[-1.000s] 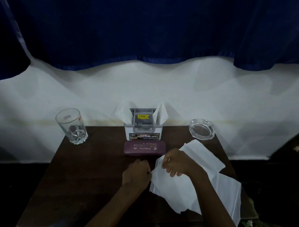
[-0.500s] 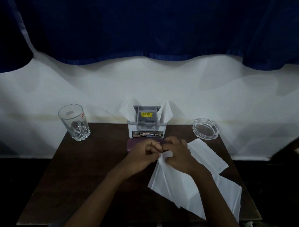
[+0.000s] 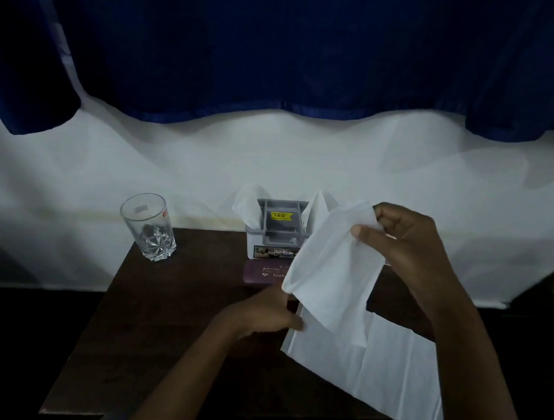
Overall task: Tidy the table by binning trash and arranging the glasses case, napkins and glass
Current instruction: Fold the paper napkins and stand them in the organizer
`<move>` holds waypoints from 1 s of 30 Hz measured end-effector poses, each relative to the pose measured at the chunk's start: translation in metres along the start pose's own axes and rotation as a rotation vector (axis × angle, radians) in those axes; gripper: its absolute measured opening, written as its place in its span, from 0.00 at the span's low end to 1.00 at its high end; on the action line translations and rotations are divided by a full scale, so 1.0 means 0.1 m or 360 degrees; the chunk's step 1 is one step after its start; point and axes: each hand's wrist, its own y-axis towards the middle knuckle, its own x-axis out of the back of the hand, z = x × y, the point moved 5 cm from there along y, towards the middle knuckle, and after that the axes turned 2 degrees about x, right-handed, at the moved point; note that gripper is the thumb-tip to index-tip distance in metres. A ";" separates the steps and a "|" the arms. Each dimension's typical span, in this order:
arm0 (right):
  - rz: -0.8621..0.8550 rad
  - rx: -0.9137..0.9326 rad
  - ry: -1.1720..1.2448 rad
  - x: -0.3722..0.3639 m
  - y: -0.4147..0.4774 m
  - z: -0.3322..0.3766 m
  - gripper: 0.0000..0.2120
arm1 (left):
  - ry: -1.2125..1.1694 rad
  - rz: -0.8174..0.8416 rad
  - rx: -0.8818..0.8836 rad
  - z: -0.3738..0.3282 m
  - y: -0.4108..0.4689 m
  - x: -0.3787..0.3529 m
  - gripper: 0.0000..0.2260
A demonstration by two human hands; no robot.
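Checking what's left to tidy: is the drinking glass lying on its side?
No, the glass stands upright on the far left corner of the table.

A yellow sticker (image 3: pixel 281 215) on the grey napkin holder (image 3: pixel 277 238), centre frame, shows a price that reads about 45.00. The purple glasses case (image 3: pixel 262 272) below it bears pale letters "ROUR", the rest hidden behind a napkin (image 3: pixel 330 275). The red rim mark on the glass (image 3: pixel 148 226) is illegible.

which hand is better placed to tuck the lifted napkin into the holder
Right, probably. The right hand pinches the lifted napkin by its top edge, close beside the napkin holder. The left hand sits low at the napkin's bottom corner, nearer the table.
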 end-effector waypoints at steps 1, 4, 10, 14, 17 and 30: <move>-0.0064 0.0011 -0.0005 0.01 0.01 0.02 0.01 | -0.0010 0.0172 0.0013 -0.01 -0.02 -0.07 0.32; -0.0233 -0.0011 -0.0047 0.01 0.04 -0.05 0.01 | -0.0315 0.0405 -0.0087 -0.11 -0.06 -0.18 0.28; -0.0586 -0.0103 0.0003 0.12 0.06 -0.23 0.03 | -0.1210 0.0121 -0.0066 -0.10 0.02 0.02 0.09; -0.0610 -0.0333 0.0117 0.14 0.05 -0.37 0.11 | -0.1488 0.0030 -0.0102 -0.13 0.03 0.11 0.10; -0.0519 -0.0519 0.0143 0.14 0.04 -0.44 0.10 | -0.1613 0.0005 -0.0102 -0.14 0.03 0.16 0.15; 0.0283 -0.0087 -0.0263 -0.09 0.00 -0.31 0.12 | -0.1556 -0.0078 -0.0037 -0.09 0.02 0.19 0.16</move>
